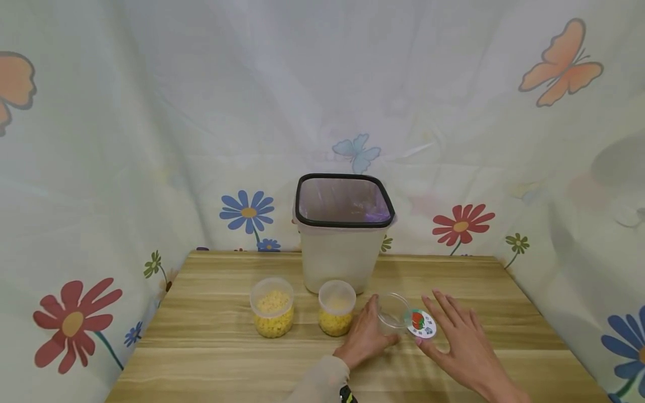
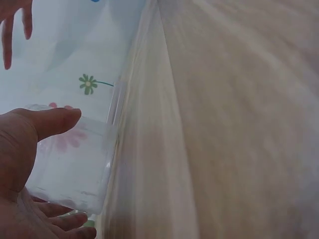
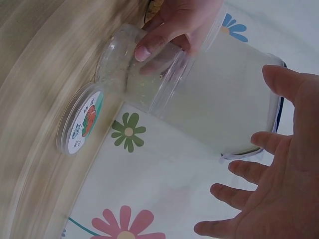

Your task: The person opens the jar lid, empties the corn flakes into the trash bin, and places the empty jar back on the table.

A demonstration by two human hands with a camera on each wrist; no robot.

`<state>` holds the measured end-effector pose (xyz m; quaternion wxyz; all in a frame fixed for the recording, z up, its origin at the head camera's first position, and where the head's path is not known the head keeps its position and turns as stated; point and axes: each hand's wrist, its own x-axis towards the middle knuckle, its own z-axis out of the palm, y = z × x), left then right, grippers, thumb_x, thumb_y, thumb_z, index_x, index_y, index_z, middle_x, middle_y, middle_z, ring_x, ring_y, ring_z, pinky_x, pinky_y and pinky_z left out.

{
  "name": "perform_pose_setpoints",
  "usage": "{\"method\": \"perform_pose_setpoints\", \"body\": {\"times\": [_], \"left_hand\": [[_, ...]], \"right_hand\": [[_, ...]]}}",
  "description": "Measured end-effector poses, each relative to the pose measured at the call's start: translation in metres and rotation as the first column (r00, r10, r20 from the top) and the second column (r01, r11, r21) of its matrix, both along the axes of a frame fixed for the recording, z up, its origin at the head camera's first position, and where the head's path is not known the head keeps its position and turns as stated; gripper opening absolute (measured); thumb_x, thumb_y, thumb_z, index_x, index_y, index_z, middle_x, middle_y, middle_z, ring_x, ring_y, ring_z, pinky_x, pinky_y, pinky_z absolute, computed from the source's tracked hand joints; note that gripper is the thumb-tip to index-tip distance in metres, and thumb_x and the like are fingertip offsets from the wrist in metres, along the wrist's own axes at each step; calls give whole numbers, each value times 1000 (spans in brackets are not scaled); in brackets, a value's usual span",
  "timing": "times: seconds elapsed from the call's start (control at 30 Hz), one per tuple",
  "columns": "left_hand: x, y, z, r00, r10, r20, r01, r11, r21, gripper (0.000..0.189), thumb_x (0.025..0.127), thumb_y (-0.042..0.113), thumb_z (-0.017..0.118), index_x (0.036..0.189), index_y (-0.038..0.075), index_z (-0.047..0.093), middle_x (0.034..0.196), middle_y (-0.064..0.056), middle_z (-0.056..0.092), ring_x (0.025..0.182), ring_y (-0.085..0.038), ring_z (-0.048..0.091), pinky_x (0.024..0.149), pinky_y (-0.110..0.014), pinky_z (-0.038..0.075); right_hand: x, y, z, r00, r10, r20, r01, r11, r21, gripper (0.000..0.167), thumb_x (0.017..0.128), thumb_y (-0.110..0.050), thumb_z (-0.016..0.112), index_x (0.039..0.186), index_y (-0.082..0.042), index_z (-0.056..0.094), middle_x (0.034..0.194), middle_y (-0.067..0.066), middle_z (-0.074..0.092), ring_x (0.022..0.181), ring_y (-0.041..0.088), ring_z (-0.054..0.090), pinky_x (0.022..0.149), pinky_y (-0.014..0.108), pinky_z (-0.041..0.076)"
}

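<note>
My left hand [image 1: 365, 336] holds a clear plastic jar [image 1: 395, 309] from its left side, thumb in front and fingers round behind. The jar [image 3: 144, 82] stands upright on the wooden table, open at the top, with a few small specks on its wall. Just right of it lies a round lid [image 1: 423, 324] with a white label and a strawberry picture; its edge looks layered in the right wrist view. My right hand [image 1: 461, 347] hovers over the table to the right of the lid, fingers spread and holding nothing.
Left of my left hand stand two clear jars, the nearer [image 1: 335, 323] and the farther [image 1: 274, 324], both part filled with small yellow pieces. Behind them is a tall white bin [image 1: 340, 257] with a black rim and a liner. A flowered curtain [image 1: 272, 112] surrounds the table [image 1: 211, 358].
</note>
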<state>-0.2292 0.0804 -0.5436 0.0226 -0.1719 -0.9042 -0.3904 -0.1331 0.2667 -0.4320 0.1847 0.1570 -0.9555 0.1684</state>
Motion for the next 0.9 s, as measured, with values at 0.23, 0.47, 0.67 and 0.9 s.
{"method": "perform_pose_setpoints", "body": {"times": [0.23,0.47,0.67,0.9], "left_hand": [[-2,1,-3,999,-6,39,5,1000,21,104,74,47,82,152,7,25,146,-14,49,133,-28,49,109,-41,44],[-3,0,-1,999,1,35,-1,1000,3,108,73,49,82,154,7,22,152,-14,42,136,-29,47,110,-44,43],[0,-4,9,999,-8,34,7,1000,13,108,74,48,82,155,9,20,155,-12,38,139,-28,45,111,-44,42],[4,-5,24,1000,-19,20,18,1000,25,107,75,52,79,155,15,20,157,-7,36,139,-24,44,109,-41,44]], "right_hand": [[0,-2,-2,1000,2,0,-2,1000,-12,82,85,-46,72,154,-29,32,161,8,31,145,39,29,109,75,18],[-1,-2,-1,1000,8,-10,-8,1000,-12,82,85,-44,72,155,-30,29,162,8,28,147,36,26,110,75,17],[-3,-2,3,1000,-1,0,1,1000,-9,83,85,-44,72,155,-30,29,162,9,27,146,40,26,109,76,17],[-4,2,7,1000,0,-15,0,1000,-2,84,86,-42,71,156,-28,26,163,10,24,144,45,28,111,75,13]]}}
